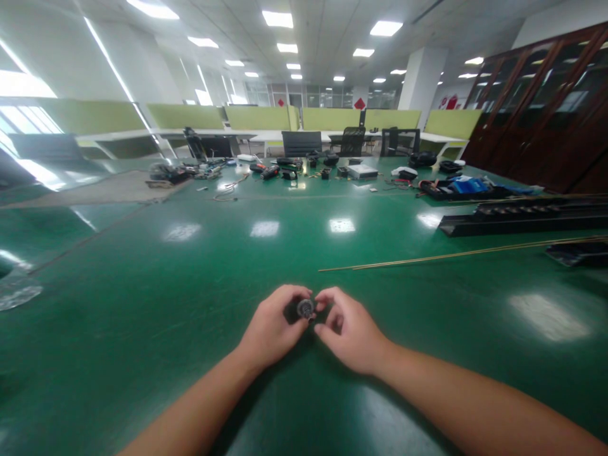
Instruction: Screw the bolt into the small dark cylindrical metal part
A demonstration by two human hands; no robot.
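Observation:
A small dark metal part (306,309), round with a ridged, gear-like rim and a narrower stub, is held just above or on the green table (190,329). My left hand (275,320) grips it between thumb and fingers from the left side. Close by on the right, my right hand (349,329) has its fingers curled, with a gap between thumb and forefinger. Its fingertips are beside the part; whether they touch it I cannot tell. The part's far side and underside are hidden.
Two thin brass-coloured rods (418,258) lie to the right, before black metal channels (517,221). A black tray (456,192) with blue packets is at the back right. Several tools, a white box (362,171) and wires (230,188) line the far side.

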